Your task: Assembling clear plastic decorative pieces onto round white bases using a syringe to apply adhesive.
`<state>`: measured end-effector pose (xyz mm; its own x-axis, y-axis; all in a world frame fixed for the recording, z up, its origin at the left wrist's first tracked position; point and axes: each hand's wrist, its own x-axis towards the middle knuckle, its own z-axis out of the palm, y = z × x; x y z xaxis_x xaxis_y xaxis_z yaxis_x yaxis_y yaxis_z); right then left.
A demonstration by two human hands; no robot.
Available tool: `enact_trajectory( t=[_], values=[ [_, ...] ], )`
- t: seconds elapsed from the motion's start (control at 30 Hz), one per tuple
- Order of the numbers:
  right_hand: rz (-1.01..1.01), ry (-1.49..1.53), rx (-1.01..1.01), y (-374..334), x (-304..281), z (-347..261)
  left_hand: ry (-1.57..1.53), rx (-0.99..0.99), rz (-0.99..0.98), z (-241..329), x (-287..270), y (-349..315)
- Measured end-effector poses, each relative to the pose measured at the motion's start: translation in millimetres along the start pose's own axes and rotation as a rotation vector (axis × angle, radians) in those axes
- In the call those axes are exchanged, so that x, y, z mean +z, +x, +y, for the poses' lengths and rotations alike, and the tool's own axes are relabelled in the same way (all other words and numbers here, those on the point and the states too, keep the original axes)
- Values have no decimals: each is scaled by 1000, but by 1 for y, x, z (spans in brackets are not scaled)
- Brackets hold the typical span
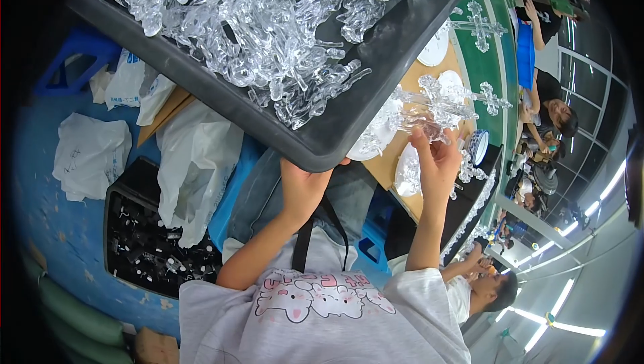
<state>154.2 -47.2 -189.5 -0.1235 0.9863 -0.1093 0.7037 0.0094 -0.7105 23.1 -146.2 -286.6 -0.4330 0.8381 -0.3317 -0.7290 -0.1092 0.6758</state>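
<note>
A large black tray (295,141), heaped with clear plastic pieces (248,29), stretches over my lap and part of the table. Its near corner rests against my left hand (305,183), which reaches beneath it and holds it there; most of those fingers are hidden, with one fingertip showing by the rim. To the right, my right hand (437,159) pinches a clear plastic cross (429,106) between thumb and fingers, over the tan tabletop. White plates (371,137) holding clear pieces lie close to that hand, partly covered by the tray.
More clear crosses (481,27) stand along the green table strip (496,69). A blue-patterned bowl (477,146) is right of my right hand. Down left are a black bin (157,230) of small dark parts and white plastic bags (198,163). Other people sit along the right side.
</note>
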Motion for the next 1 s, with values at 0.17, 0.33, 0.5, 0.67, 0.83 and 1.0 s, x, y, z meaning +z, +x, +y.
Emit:
enact_trajectory(
  t=[0.17, 0.33, 0.5, 0.67, 0.83, 1.0],
  values=[
    [18, -56, -2, -6, 3, -6, 97, 75, -115, -5, -8, 0],
    [67, -215, -187, -8, 8, -11, 102, 61, -128, -5, -9, 2],
    [124, -479, -310, -13, 15, -14, 115, 36, -98, -1, -8, 0],
    [97, -345, -208, -10, 11, -9, 73, 10, -130, 4, 2, 1],
    [70, -146, -110, -11, 4, -6, 213, 84, -225, 1, 15, -10],
    [94, -344, -165, -16, 19, -15, 15, -4, -182, -4, 10, -8]
  ],
)
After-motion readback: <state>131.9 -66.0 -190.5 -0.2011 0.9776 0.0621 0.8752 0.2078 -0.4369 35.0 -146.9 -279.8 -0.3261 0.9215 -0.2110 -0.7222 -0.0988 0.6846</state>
